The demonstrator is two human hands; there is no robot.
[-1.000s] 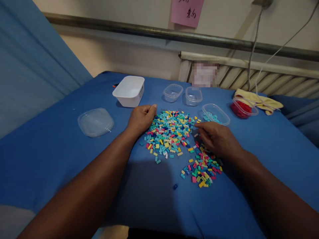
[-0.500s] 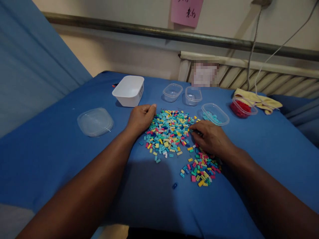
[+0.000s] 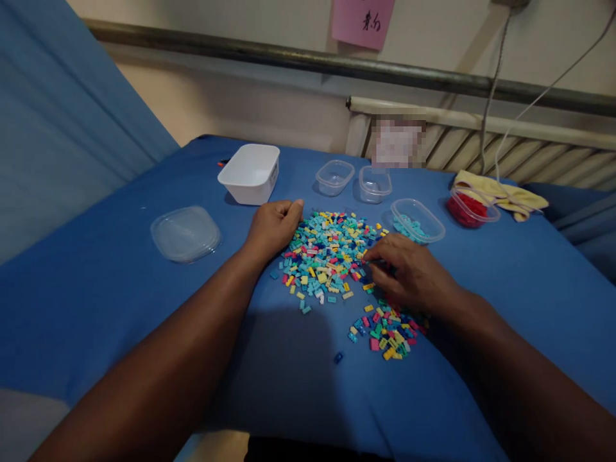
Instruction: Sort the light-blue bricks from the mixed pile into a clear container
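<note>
A spread heap of small toy building bricks (image 3: 332, 247) in turquoise, yellow, pink, blue and green lies in the middle of the blue cloth. At its left edge rests my left hand (image 3: 275, 226), fingers curled in; what they may hold is hidden. My right hand (image 3: 409, 269) reaches over the heap's right side, index fingertip among the bricks and thumb a little apart from it. No brick shows clearly between them. A smaller brick group (image 3: 387, 330) lies below that hand, with one dark blue brick (image 3: 339, 357) off by itself. Turquoise bricks (image 3: 410, 228) fill part of a clear tub (image 3: 436, 232) beyond it.
Two clear tubs (image 3: 335, 177) and a white box (image 3: 250, 176) stand at the back. Stacked clear lids (image 3: 185, 234) lie at left. Red pieces sit in another clear tub (image 3: 470, 209) beside a yellow cloth (image 3: 514, 196). A radiator (image 3: 457, 141) and rail run behind.
My right hand has shifted slightly nearer to me, its index fingertip lower along the heap's right edge. The left hand keeps its place. The view has moved a little.
</note>
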